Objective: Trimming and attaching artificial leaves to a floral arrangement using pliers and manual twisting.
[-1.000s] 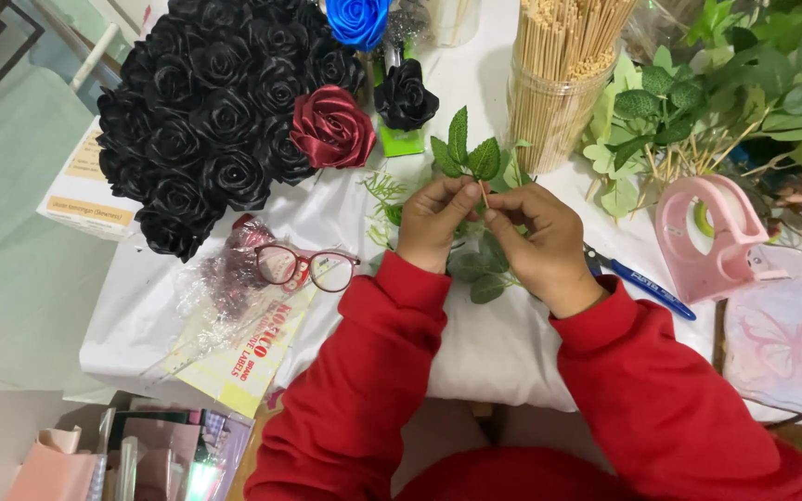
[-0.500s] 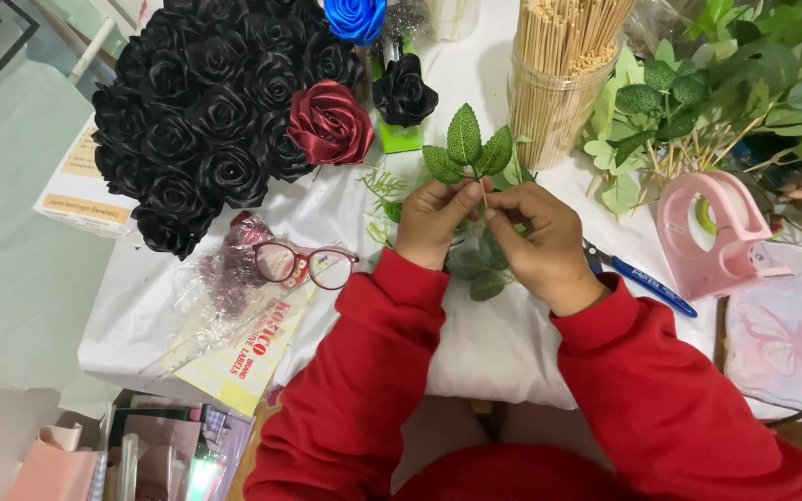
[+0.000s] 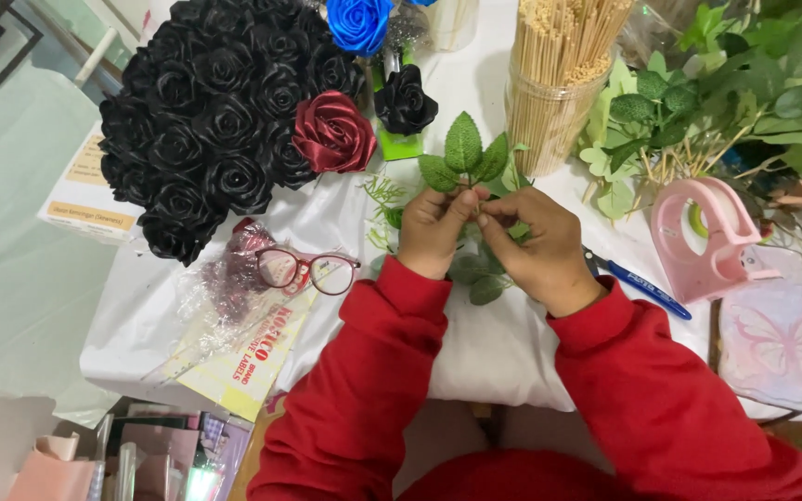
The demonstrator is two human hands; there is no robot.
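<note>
Leaf sprig (image 3: 464, 158) above white-covered table (image 3: 503, 348)

The leaf sprig (image 3: 464, 158) sits mid-table. Left of it lies the rose bunch (image 3: 225, 121), with the glasses (image 3: 303, 270) nearer the person. Behind and right of it stands the jar of sticks (image 3: 554, 102). Farther right sits the tape dispenser (image 3: 707, 241), with the pen (image 3: 642, 286) between.

both hands (image 3: 489, 237) meet fingertip to fingertip, grips pinched shut.
</note>
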